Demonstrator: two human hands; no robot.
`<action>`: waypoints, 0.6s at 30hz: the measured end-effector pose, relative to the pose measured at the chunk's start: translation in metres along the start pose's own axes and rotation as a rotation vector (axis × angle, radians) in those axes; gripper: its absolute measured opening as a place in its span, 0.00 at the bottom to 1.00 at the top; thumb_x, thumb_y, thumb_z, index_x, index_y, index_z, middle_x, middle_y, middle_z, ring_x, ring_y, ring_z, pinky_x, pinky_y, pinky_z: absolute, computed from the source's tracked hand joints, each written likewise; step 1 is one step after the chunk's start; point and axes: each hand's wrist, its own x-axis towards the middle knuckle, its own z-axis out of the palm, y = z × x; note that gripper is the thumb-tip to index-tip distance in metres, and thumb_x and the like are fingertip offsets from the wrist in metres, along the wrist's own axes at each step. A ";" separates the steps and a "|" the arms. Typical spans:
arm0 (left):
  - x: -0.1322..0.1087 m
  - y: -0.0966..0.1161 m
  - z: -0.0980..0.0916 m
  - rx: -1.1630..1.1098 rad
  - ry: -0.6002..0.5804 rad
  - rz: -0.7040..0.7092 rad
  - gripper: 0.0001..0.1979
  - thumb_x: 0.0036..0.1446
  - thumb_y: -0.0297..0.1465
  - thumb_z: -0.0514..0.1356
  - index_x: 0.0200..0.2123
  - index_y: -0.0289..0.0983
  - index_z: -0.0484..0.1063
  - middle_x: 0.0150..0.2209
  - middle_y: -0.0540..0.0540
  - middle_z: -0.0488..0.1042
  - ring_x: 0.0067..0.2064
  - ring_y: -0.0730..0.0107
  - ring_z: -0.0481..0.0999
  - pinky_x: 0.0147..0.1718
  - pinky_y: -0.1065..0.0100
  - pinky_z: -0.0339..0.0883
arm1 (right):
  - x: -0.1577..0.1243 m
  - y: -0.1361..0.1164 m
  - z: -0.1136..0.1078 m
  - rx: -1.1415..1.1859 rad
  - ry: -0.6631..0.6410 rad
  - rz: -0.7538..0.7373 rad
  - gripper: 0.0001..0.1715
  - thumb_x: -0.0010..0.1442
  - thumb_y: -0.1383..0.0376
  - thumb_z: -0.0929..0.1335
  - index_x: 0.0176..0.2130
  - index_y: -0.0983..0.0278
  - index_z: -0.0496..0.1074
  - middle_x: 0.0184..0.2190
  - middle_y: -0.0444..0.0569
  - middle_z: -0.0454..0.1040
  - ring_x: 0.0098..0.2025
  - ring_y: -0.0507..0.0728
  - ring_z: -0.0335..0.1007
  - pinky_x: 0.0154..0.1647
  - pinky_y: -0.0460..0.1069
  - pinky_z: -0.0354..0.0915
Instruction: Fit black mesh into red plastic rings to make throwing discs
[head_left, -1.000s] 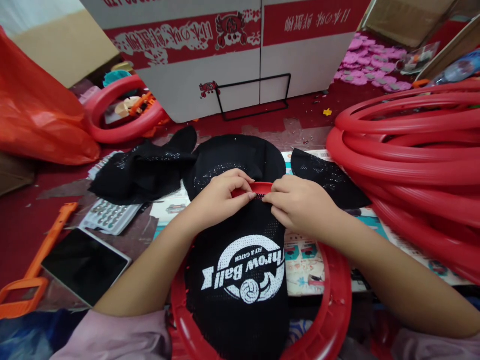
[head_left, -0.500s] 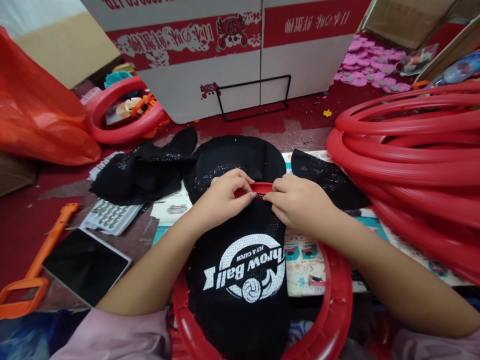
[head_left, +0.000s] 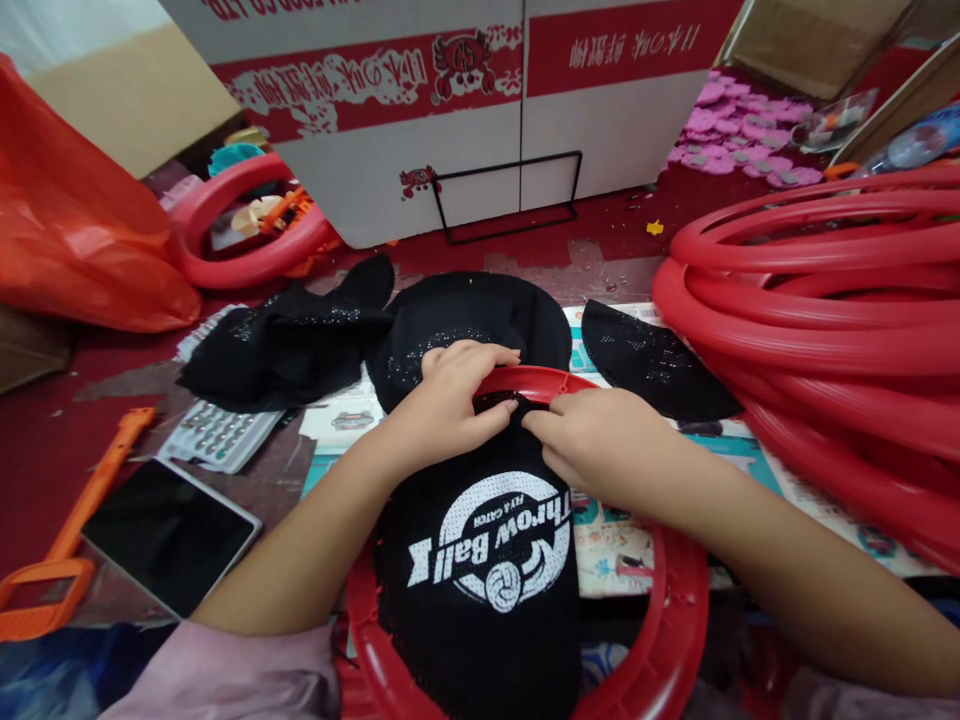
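A red plastic ring (head_left: 679, 610) lies in front of me, its near side low in the view. Across its opening stretches a black mesh cloth (head_left: 480, 640) with a white "Throw Ball" print, upside down to me. My left hand (head_left: 461, 400) grips the ring's far rim, fingers over the top and thumb against the cloth's edge. Just right of that thumb, my right hand (head_left: 607, 435) pinches the cloth's edge beside the rim, fingers curled. Its fingertips are partly hidden. More black mesh cloth (head_left: 517, 310) lies flat just beyond the ring.
Stacked red rings (head_left: 810, 330) fill the right side. Left are a crumpled black cloth (head_left: 285, 345), a calculator (head_left: 225, 435), a dark-screened tablet (head_left: 172, 535) and an orange plastic handle (head_left: 67, 570). A white carton (head_left: 607, 130) and a black wire frame (head_left: 510, 225) stand behind.
My right fingers have come off the rim and curl lower at the cloth's edge. My left thumb and fingers are spread wider, and more of the far rim shows.
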 end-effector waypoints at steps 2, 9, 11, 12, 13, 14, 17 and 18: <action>0.001 -0.001 0.001 0.029 -0.033 0.010 0.19 0.57 0.33 0.58 0.52 0.37 0.66 0.52 0.43 0.72 0.56 0.57 0.66 0.54 0.53 0.53 | 0.000 0.000 0.000 0.005 -0.020 0.021 0.09 0.61 0.69 0.62 0.38 0.64 0.71 0.26 0.48 0.72 0.26 0.56 0.67 0.24 0.49 0.43; 0.001 0.001 0.002 0.174 -0.015 -0.055 0.14 0.58 0.34 0.56 0.48 0.39 0.69 0.47 0.44 0.75 0.50 0.55 0.67 0.49 0.51 0.53 | -0.001 0.003 0.002 0.010 -0.019 -0.004 0.07 0.57 0.73 0.64 0.33 0.64 0.70 0.28 0.49 0.73 0.29 0.56 0.69 0.24 0.49 0.44; -0.001 0.002 0.000 0.214 0.002 -0.084 0.13 0.58 0.33 0.56 0.47 0.39 0.69 0.47 0.44 0.76 0.49 0.54 0.66 0.47 0.52 0.54 | 0.001 0.004 0.002 0.019 0.037 -0.008 0.07 0.58 0.73 0.63 0.33 0.65 0.70 0.30 0.50 0.74 0.30 0.56 0.69 0.25 0.49 0.47; -0.002 0.002 -0.001 0.234 0.007 -0.099 0.13 0.58 0.33 0.56 0.47 0.39 0.69 0.47 0.44 0.76 0.49 0.54 0.67 0.47 0.52 0.54 | 0.002 0.005 0.003 0.034 0.076 -0.004 0.08 0.58 0.72 0.62 0.34 0.65 0.70 0.31 0.50 0.74 0.31 0.56 0.69 0.26 0.49 0.49; -0.003 0.003 -0.003 0.253 0.009 -0.113 0.13 0.58 0.33 0.56 0.47 0.38 0.69 0.47 0.43 0.75 0.49 0.54 0.67 0.46 0.52 0.55 | 0.004 0.006 0.003 0.061 0.121 0.006 0.08 0.57 0.72 0.62 0.34 0.66 0.71 0.32 0.51 0.74 0.33 0.57 0.69 0.27 0.49 0.51; -0.004 0.002 -0.005 0.273 0.008 -0.124 0.13 0.59 0.34 0.55 0.47 0.38 0.68 0.47 0.43 0.75 0.48 0.53 0.67 0.46 0.51 0.55 | 0.005 0.007 0.004 0.105 0.171 0.018 0.09 0.57 0.72 0.62 0.35 0.66 0.71 0.32 0.51 0.74 0.34 0.57 0.69 0.29 0.49 0.54; -0.006 0.001 -0.009 0.291 -0.018 -0.106 0.14 0.59 0.34 0.55 0.47 0.38 0.68 0.48 0.42 0.74 0.49 0.52 0.69 0.48 0.49 0.57 | 0.009 0.011 0.005 0.340 0.316 0.064 0.13 0.54 0.73 0.62 0.39 0.67 0.72 0.34 0.50 0.74 0.35 0.55 0.69 0.35 0.48 0.60; -0.007 0.000 -0.010 0.271 -0.024 -0.081 0.14 0.59 0.34 0.55 0.47 0.37 0.68 0.50 0.41 0.72 0.52 0.51 0.68 0.50 0.48 0.57 | 0.009 0.012 0.006 0.428 0.358 0.067 0.14 0.54 0.73 0.62 0.39 0.67 0.72 0.34 0.50 0.74 0.35 0.54 0.68 0.36 0.47 0.61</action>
